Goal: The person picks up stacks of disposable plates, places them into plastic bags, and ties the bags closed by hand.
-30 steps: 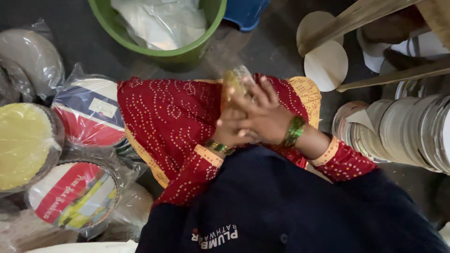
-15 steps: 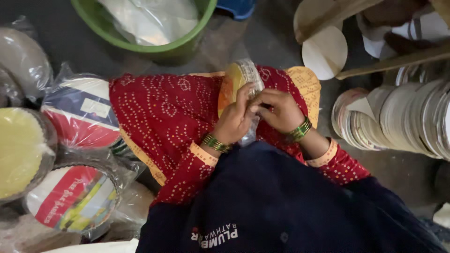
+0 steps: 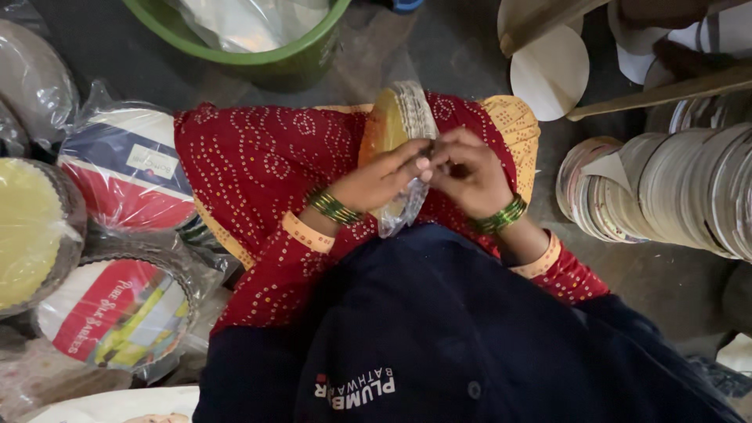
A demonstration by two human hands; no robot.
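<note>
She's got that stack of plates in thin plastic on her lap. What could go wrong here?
The stack of plates stands on edge on her lap, steadied only by the left hand and right hand; it might tip or fan apart. The clear plastic wrap hangs loose below and could tear or slip off.

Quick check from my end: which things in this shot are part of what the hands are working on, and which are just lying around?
In hand:
- stack of gold paper plates in a clear plastic bag
- left hand and right hand, both pinching the bag beside the stack

Lying about:
- green tub
- wrapped plate packs
- long rolls of stacked plates
- loose round discs
</note>
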